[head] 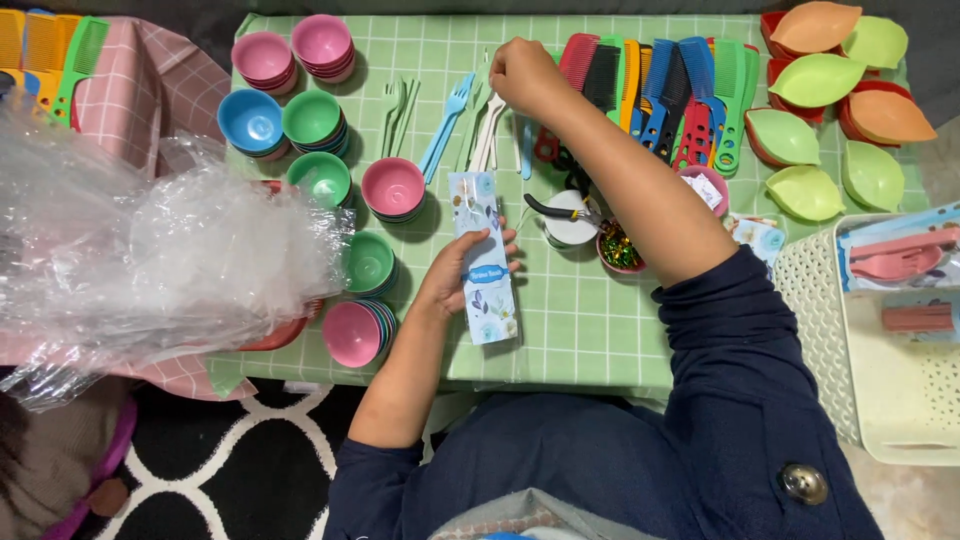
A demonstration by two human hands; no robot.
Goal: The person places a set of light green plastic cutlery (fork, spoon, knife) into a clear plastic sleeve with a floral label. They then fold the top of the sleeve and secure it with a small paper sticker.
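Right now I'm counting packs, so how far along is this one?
Done: finished packs seem to lie in the white basket. In hand: the left hand holds a long printed bag flat on the table, with no cutlery visibly in it, while the right hand reaches the forks. Left: whether bowls or combs go in, I cannot tell.

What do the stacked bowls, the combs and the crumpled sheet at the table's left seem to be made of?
Bowls: probably moulded plastic, judging by their smooth, uniform pastel colours with soft shine.
Combs: likely hard plastic, bright solid colours with moulded teeth.
Crumpled sheet: thin clear plastic film, see-through, creased and glinting.
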